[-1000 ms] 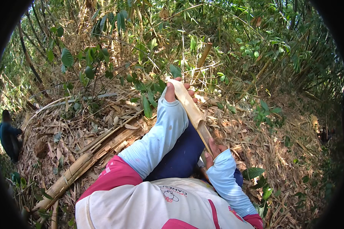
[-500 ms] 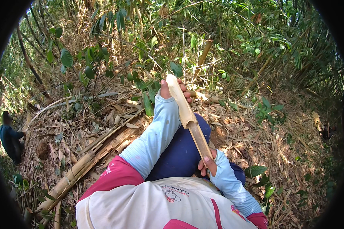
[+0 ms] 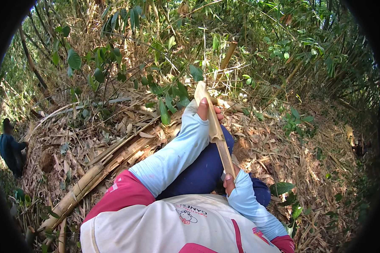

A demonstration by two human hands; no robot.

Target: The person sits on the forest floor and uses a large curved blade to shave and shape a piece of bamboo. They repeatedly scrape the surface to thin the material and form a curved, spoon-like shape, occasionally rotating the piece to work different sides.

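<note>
Nearest the camera is the person's torso in a white and pink shirt (image 3: 156,227), with pale blue sleeves over both forearms. Dark blue trousers (image 3: 198,173) cover the lap just beyond.

Right hand (image 3: 232,182) sits close to the body, grip closed around the near, lower end of a split bamboo piece (image 3: 217,133). Only a thumb and knuckles show past the sleeve cuff. Holding it low against the lap likely anchors that end so the piece does not slide.

The bamboo piece runs from the right hand up and away, slightly leftward, across the lap; its pale cut face is turned up. Its far tip pokes into green leaves.

Left hand (image 3: 207,110) is farther out, arm stretched forward, grip wrapped around the upper part of the same bamboo piece, fingers curled over the right edge. Two hands well apart on one long piece probably keep it steady and angled upward. No tool is visible in either hand; a blade, if any, cannot be made out.

Left of the lap, thick bamboo culms (image 3: 93,177) lie on the ground (image 3: 283,168), pointing from near left to far right, among dry leaf litter.

At the far left edge another person (image 3: 10,149) in dark clothing stands among the brush.

Farthest is a dense bamboo thicket (image 3: 249,38) with green leaves and thin stems.
</note>
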